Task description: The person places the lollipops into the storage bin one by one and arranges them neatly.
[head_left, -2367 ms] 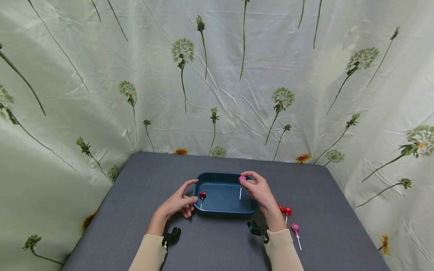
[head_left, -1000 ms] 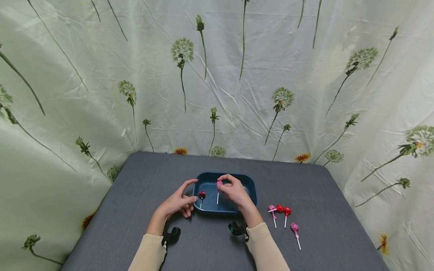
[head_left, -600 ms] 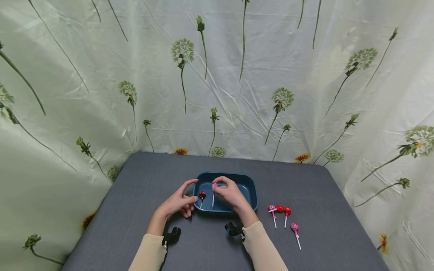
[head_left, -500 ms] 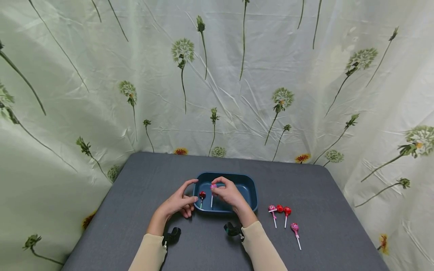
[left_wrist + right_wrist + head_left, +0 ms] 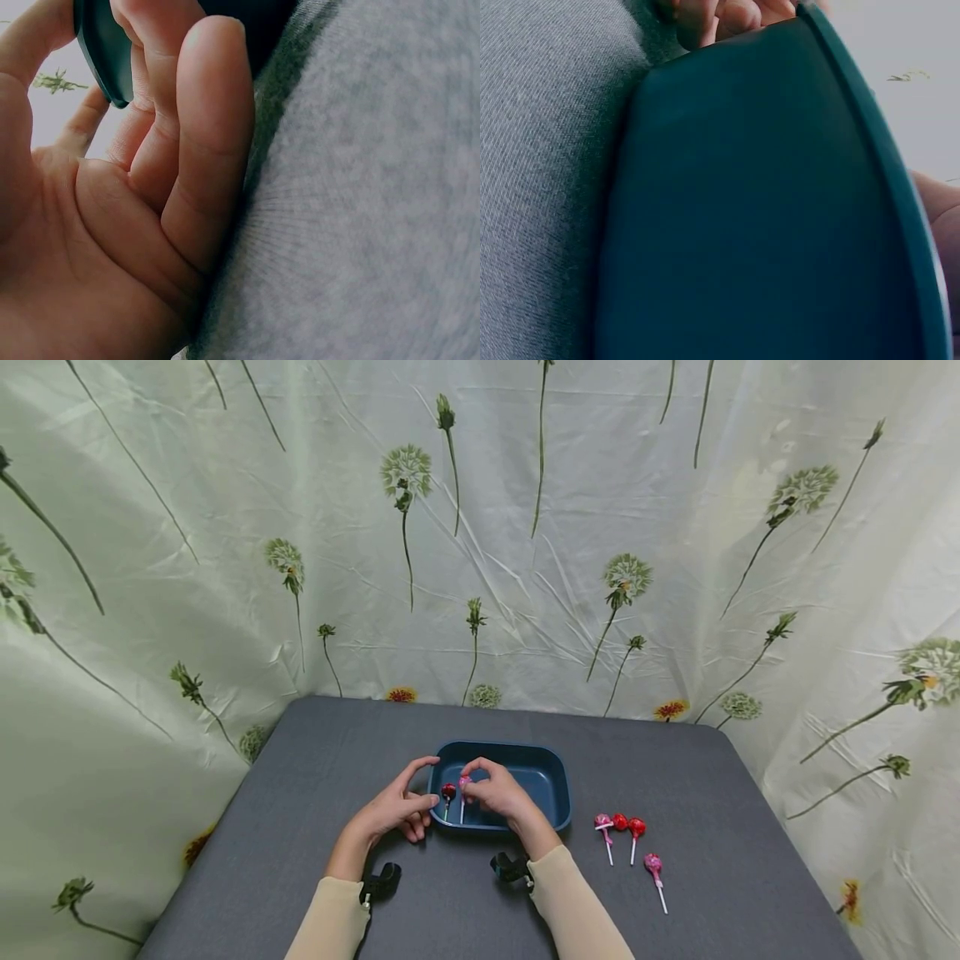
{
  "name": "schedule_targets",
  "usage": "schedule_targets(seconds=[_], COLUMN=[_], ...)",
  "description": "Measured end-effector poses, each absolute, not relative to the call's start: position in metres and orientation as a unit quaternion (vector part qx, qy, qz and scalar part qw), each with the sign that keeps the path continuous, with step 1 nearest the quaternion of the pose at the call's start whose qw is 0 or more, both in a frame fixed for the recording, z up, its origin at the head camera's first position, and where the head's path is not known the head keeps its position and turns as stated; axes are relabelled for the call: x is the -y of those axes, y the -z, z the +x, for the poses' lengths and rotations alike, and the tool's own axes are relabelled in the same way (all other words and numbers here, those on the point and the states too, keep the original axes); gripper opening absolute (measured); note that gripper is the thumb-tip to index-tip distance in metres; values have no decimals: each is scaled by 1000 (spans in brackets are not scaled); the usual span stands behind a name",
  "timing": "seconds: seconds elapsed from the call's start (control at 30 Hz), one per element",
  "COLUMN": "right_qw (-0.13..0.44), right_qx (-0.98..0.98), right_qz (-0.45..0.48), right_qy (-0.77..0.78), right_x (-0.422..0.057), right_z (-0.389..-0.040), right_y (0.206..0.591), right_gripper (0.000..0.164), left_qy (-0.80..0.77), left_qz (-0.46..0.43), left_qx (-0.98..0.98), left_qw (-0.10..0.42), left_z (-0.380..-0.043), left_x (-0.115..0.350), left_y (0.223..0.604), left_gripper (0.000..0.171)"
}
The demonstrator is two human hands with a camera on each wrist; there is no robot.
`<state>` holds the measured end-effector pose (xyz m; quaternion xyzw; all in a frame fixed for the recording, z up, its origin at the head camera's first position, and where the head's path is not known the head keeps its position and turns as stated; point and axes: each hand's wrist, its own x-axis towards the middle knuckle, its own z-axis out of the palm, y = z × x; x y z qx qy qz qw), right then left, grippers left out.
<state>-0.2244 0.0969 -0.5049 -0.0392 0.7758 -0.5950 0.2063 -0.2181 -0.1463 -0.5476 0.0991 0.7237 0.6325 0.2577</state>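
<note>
A blue rectangular tray (image 5: 551, 793) stands on the grey table. My left hand (image 5: 393, 806) grips its left end, thumb and index finger at the rim; the left wrist view shows the other fingers bent beside the tray wall (image 5: 105, 60). Inside the tray, at the left, lies a dark red lollipop (image 5: 448, 791) with its stick toward me. Just right of it, my right hand (image 5: 498, 795) pinches a pink lollipop (image 5: 464, 782) by its head, stick pointing down toward me. In the right wrist view the tray's near wall (image 5: 742, 187) hides most of that hand.
To the right of the tray lie a pink lollipop (image 5: 603, 821), a red lollipop (image 5: 619, 822) and another red one beside it, close together. A separate pink lollipop (image 5: 653, 864) lies nearer to me. A flower-print curtain (image 5: 510, 568) surrounds the grey table (image 5: 337, 735).
My right hand has carried the pink lollipop leftward across the tray and lowered it beside the dark red one. My left hand has stayed at the tray's left end.
</note>
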Motion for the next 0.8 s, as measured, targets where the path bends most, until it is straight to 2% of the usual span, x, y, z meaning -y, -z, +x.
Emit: schedule_targets(seconds=[0.8], right_qw=[244], right_qx=[-787], right_qz=[-2], right_qy=[567], right_x=[-93], right_z=[-229], right_y=[511], right_gripper=[23], left_qy=[-633], left_qz=[103], left_qx=[-723], left_qw=[258], left_z=[-219], left_x=[147], left_y=[548], left_gripper=[77])
